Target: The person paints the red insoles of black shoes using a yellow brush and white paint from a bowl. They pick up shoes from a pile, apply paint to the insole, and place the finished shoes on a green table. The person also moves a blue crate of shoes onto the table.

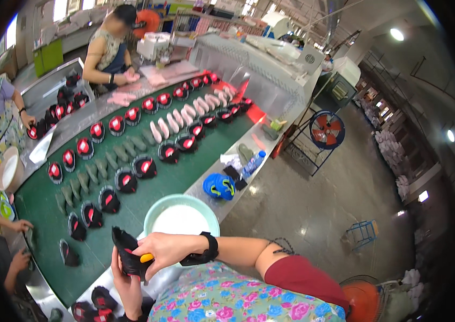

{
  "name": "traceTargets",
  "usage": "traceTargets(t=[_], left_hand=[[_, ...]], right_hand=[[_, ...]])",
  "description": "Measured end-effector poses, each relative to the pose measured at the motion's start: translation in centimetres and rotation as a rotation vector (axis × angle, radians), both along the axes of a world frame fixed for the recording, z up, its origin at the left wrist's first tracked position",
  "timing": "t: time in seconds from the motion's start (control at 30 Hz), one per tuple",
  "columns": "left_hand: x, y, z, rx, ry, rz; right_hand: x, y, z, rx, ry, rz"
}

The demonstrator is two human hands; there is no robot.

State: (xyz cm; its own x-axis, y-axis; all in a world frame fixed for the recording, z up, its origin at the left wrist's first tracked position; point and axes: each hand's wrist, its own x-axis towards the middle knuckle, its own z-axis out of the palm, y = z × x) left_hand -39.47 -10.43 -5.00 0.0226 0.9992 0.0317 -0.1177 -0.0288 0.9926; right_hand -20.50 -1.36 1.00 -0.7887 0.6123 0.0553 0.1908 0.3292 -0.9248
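Head view: left hand (126, 279) is gripping a black shoe upper (126, 253) from below, low over the desk (195, 188) edge. Right hand (164, 249) is pinching a small orange tool (147, 258) against the upper. White-filled bowl (181, 219) is sitting just behind; green conveyor (147, 182) is carrying more uppers.

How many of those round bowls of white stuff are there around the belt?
2. One pale green round bowl of white liquid sits at the green conveyor belt's near edge, just above the hands. Another cream round bowl sits at the far left. Others may be hidden.
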Motion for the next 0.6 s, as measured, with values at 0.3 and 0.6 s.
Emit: traceTargets(t=[0.3, 0.6], left_hand=[[-0.7, -6.2, -4.9, -0.302, -0.206, -0.068], [-3.3, -6.5, -5.6, -0.6, -0.088, -0.307]], right_hand=[[4.4, 0.0, -6.5, -0.16, -0.163, -0.475], [12.6, -3.0, -20.6, -0.063, -0.415, -0.866]])
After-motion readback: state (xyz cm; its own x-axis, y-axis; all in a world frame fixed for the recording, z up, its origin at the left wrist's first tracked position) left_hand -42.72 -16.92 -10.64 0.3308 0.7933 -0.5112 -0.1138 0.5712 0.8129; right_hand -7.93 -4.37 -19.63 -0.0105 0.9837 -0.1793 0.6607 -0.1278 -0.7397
